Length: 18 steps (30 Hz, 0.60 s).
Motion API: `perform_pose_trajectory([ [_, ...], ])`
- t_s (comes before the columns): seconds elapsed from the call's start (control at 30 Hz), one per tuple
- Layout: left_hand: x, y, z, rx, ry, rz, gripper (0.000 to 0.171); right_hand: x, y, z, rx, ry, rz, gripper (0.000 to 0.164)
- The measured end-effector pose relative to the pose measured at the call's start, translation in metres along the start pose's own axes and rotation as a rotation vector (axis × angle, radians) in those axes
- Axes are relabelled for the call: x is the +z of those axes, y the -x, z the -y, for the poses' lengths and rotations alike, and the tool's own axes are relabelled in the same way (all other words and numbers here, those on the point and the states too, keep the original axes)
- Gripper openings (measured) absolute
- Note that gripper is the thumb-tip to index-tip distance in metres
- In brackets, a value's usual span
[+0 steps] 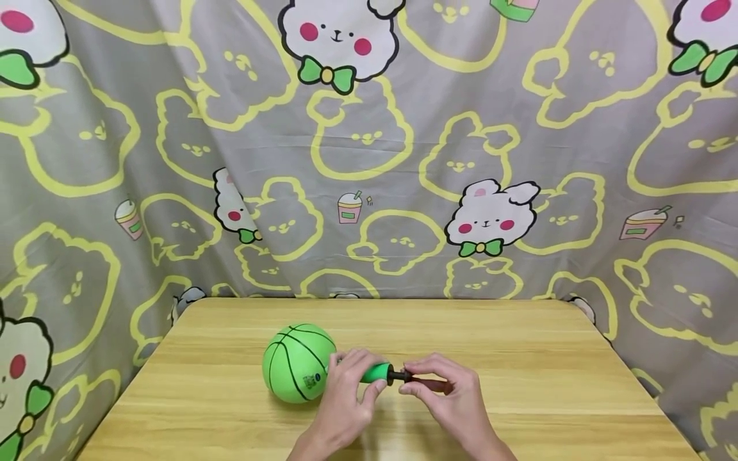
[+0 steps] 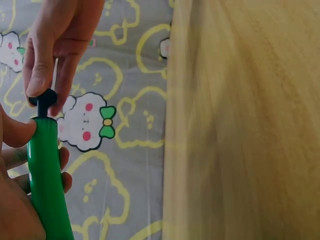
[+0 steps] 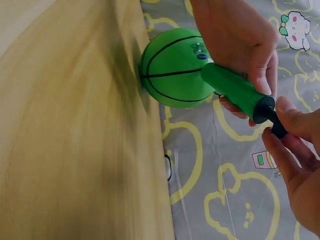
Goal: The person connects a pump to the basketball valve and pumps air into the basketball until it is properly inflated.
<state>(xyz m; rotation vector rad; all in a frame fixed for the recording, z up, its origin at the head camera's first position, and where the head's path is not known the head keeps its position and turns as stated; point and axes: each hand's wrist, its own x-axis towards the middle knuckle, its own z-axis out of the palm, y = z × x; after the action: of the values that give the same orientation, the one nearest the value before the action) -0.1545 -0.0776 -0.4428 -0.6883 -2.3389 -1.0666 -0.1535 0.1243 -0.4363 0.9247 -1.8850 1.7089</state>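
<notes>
My left hand (image 1: 348, 398) grips the green barrel of a hand pump (image 1: 377, 372), fingers and thumb wrapped round it. At its other end my right hand (image 1: 455, 398) pinches the black T-shaped handle (image 2: 45, 98) between thumb and fingers. A short length of black rod shows between barrel and handle. Left of my hands is a bright green ball (image 1: 296, 368) with black basketball lines and a small printed patch. The pump's far end points toward the ball, and my left hand hides where they come together. In the right wrist view the barrel (image 3: 237, 93) overlaps the ball.
Ball and hands are over a light wood-grain table (image 1: 519, 346). Behind it and along both sides hangs a grey curtain (image 1: 392, 160) printed with yellow outlines, white cartoon animals and pink cups. The table's back edge lies close to the cloth.
</notes>
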Motion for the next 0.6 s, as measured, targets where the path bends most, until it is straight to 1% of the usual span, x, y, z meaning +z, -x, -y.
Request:
perform_pose_trajectory([
  [0.07,0.001,0.000,-0.001,-0.008,0.014,0.002,0.022,-0.002,-0.001,0.002,0.020,0.023,0.011,0.028],
  [0.17,0.002,-0.001,-0.002,-0.017,0.038,0.033,0.022,-0.008,-0.003,0.006,0.079,0.079,0.026,0.029],
  [0.23,0.000,-0.003,-0.003,-0.030,0.046,0.069,0.026,-0.011,-0.005,0.009,0.115,0.108,0.031,0.029],
  [0.3,-0.004,-0.005,-0.003,-0.047,0.023,0.108,0.034,-0.013,-0.006,0.010,0.143,0.127,0.032,0.029],
  [0.37,-0.011,-0.006,-0.002,-0.068,-0.028,0.143,0.043,-0.014,-0.005,0.009,0.148,0.123,0.034,0.027],
  [0.43,-0.022,-0.009,0.002,-0.081,-0.098,0.158,0.050,-0.015,-0.005,0.007,0.154,0.105,0.031,0.026],
  [0.5,-0.035,-0.011,0.011,-0.073,-0.194,0.146,0.055,-0.016,-0.005,0.004,0.167,0.084,0.019,0.026],
  [0.6,-0.054,-0.012,0.031,-0.068,-0.336,0.107,0.058,-0.020,-0.003,-0.001,0.207,0.071,-0.006,0.027],
])
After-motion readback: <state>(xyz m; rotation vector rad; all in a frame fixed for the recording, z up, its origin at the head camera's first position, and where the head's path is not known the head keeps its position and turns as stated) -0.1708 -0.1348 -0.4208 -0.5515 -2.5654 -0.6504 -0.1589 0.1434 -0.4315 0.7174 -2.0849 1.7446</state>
